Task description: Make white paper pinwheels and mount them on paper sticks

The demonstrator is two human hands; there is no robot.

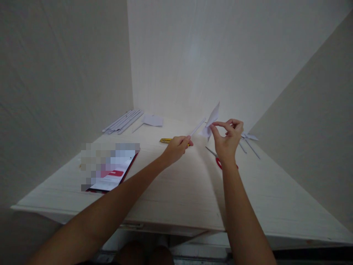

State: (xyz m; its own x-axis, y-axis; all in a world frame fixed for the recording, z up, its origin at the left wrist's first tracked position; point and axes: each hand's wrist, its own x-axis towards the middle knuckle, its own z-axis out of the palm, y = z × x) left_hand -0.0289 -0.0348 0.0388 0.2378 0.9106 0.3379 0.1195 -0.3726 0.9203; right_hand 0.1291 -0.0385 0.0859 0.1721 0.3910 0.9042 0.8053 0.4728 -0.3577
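My left hand is closed around the lower end of a thin white paper stick, which slants up to the right. Between thumb and forefinger, my right hand pinches a folded white paper piece beside the stick's far end. Whether stick and paper are joined I cannot tell. A yellow box cutter lies on the table behind my left hand, partly hidden by it. Below my right hand rest scissors with red handles, partly covered by my wrist.
White paper sticks lie in a pile at the back left, near a paper piece on a stick. More paper pieces with sticks lie at the right. A tablet, partly pixelated, is on the left of the table. Walls enclose the back and sides.
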